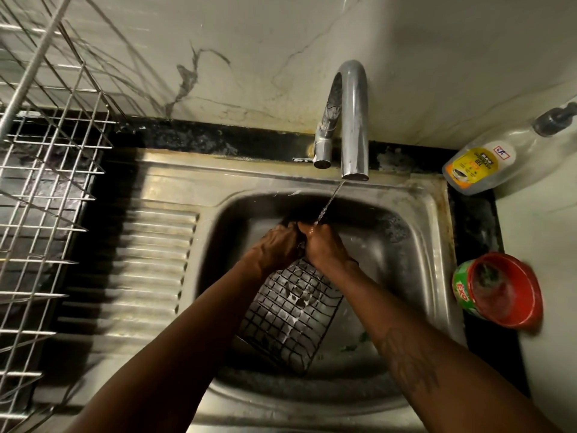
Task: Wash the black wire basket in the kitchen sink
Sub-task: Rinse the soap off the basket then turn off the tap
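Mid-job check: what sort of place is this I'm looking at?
Most likely a home kitchen's washing-up corner: a steel sink with ribbed drainboard, a running tap over the black wire basket, a wire dish rack on the left and a red dish-soap tub at right.

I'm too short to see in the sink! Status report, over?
Left hand and right hand grip black wire basket at far end. Basket tilted in the sink, soapy. Tap water lands on right hand. Nothing in the way.

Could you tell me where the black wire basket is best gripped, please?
Its raised far rim, from above: the black wire basket leans tilted in the steel sink, its open grid offers fingerholds, and the left hand and right hand hold that rim.
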`<state>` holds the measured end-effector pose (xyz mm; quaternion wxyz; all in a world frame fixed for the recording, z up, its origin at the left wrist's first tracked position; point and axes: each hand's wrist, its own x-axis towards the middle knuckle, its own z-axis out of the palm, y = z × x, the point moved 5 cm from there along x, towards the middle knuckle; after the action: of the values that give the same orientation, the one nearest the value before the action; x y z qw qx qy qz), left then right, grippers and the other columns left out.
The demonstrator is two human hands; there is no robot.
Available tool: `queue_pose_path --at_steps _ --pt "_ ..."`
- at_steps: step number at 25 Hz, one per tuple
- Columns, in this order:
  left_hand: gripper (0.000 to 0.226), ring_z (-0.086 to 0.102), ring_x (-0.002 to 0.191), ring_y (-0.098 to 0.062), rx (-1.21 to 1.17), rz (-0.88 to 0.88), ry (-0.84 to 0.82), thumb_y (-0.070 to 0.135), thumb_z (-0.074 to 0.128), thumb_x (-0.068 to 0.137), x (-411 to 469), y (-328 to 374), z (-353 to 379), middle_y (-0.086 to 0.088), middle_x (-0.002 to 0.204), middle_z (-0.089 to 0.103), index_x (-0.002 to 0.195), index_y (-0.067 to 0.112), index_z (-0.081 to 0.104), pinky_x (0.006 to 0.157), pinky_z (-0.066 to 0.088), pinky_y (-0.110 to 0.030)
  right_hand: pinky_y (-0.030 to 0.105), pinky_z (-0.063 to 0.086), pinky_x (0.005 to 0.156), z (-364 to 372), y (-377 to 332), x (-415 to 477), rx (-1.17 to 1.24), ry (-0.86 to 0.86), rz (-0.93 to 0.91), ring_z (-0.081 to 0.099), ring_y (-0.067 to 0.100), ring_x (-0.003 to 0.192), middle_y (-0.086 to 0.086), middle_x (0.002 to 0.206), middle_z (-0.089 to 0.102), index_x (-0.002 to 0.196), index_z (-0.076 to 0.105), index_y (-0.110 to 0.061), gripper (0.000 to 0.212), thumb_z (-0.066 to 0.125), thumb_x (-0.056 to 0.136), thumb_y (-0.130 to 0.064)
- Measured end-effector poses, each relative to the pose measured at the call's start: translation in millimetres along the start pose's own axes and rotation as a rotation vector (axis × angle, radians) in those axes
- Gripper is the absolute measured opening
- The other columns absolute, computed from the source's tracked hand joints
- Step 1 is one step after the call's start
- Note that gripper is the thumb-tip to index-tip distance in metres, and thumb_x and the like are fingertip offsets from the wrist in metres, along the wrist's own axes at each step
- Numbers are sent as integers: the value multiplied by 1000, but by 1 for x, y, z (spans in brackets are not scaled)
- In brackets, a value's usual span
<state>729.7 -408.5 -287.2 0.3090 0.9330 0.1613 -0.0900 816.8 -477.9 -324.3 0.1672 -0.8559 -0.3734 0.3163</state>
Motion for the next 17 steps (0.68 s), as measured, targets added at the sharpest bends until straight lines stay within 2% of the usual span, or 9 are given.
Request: queue_pose_path --at_steps 2,4,6,7,9,12,14,15,17 --pt "17 64 78 -23 -38 -43 -11 7 55 97 -1 -2 3 -5 92 66 111 5 65 57 36 -12 33 56 74 -2 0 -2 5 -45 -78 66 16 80 -2 94 73 110 72 -32 26 46 104 -30" --pt "10 56 70 -20 -66 -226 -49 8 54 96 -1 -18 12 6 74 55 89 12 59 49 37 -12 34 58 75 -11 9 -3 -100 -123 -152 68 17 83 1 113 74 132 63 -37 40 50 102 -15" --pt "26 51 60 -18 -139 -393 -64 12 55 97 2 -29 17 3 68 51 72 15 49 50 34 -17 28 56 72 -24 29 -4 -178 -106 -77 69 18 88 -1 126 70 142 54 -36 52 50 100 -7" --pt "29 50 57 -15 -171 -434 -75 13 56 97 4 -29 16 -1 69 55 69 17 48 49 34 -19 27 56 77 -29 36 -5 -213 -58 -51 70 18 97 -4 130 69 143 54 -37 53 50 99 -7" --pt "26 55 57 -16 -176 -474 -100 14 56 97 8 -21 9 -10 79 67 71 12 56 49 39 -21 33 57 90 -27 29 -5 -217 16 -64 68 19 110 -7 131 68 139 58 -39 48 52 100 -12" --pt "18 69 75 -24 -212 -492 -168 17 51 104 11 -10 9 -11 95 73 100 8 65 63 54 -26 34 57 84 -12 3 -4 -137 -50 -151 68 15 94 -11 113 73 122 68 -45 27 49 105 -36" --pt "17 68 65 -20 -289 -592 -195 17 49 106 4 -16 15 -7 82 68 100 7 62 52 54 -21 30 55 77 -11 8 2 -195 -61 -152 66 15 90 -9 119 72 126 66 -43 33 50 105 -25" --pt "17 68 58 -19 -346 -661 -176 16 49 105 0 -22 17 -7 77 67 96 6 60 45 52 -21 30 57 77 -14 18 4 -210 -62 -91 67 15 92 -6 125 70 130 64 -41 41 52 102 -14" --pt "18 71 54 -22 -443 -746 -126 16 49 103 -6 -29 17 -12 77 69 90 6 58 43 53 -24 31 58 69 -21 36 4 -190 -41 45 65 13 85 -4 118 70 128 66 -35 46 56 96 -3"
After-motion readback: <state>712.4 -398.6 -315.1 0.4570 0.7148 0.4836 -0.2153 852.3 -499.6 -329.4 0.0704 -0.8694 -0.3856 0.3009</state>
